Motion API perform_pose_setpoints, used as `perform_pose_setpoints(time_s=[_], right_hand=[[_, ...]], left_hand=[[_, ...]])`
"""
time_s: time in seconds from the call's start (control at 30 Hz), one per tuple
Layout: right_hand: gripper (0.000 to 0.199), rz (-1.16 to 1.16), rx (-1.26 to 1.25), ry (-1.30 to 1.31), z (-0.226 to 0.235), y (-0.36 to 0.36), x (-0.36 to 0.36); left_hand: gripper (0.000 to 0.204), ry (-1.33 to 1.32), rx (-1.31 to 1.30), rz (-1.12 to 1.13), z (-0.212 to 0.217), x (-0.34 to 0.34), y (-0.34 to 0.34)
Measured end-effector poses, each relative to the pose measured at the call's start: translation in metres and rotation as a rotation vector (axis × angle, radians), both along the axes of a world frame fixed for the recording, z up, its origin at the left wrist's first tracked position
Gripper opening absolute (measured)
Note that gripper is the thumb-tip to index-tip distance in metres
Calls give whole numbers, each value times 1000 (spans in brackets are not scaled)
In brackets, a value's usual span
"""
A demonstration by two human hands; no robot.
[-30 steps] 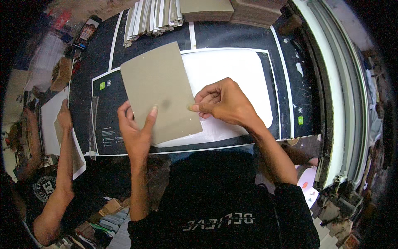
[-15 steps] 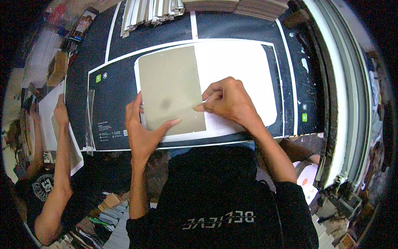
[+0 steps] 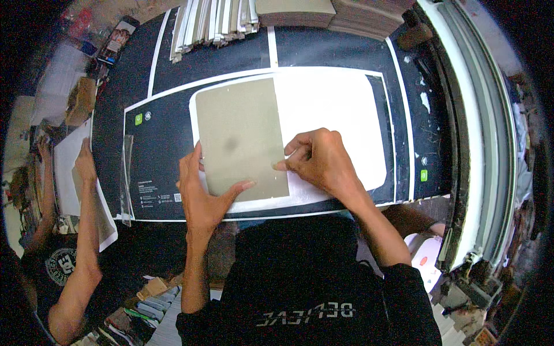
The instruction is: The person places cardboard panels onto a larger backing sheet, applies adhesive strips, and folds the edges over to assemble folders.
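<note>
A grey-brown cardboard panel (image 3: 245, 124) lies on the left half of a large white sheet with rounded corners (image 3: 332, 104). My left hand (image 3: 203, 193) holds the panel's lower left part, thumb on top and fingers along the left edge. The tips of those fingers are partly hidden at the edge. At the panel's right edge, low down, my right hand (image 3: 323, 161) is closed in a pinch, with thumb and fingertips on that edge. A dark smudge marks the middle of the panel.
Beneath the sheet is a dark, white-lined table mat (image 3: 158, 153). Stacked board strips (image 3: 213, 23) and a brown board stack (image 3: 300, 8) stand at the back. A long metal-and-white machine bar (image 3: 470, 132) borders the right. At left, another person's hands (image 3: 86, 164) hold a white sheet.
The whole scene sits slightly lower in the picture. Both my hands keep nearly the same places on the panel, which still lies on the white sheet.
</note>
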State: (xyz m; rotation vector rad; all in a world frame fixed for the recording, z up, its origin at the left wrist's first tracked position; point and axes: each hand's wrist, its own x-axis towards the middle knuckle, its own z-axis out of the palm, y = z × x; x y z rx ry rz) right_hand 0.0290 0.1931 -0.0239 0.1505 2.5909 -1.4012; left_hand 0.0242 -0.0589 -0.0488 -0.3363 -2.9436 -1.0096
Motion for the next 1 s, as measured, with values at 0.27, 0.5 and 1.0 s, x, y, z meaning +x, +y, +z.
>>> perform_pose_setpoints(time_s=[0.27,0.5,1.0], right_hand=[[20,3,22,79,-10,-1,2],[20,1,47,24,2,-3,1],[28,-30,-50,-29,2,-5,4]], left_hand=[[119,-47,-5,29,1,0,-1],[121,-78,5,30,6,-1,1],[65,207,-393,-376,-16,-55,71]])
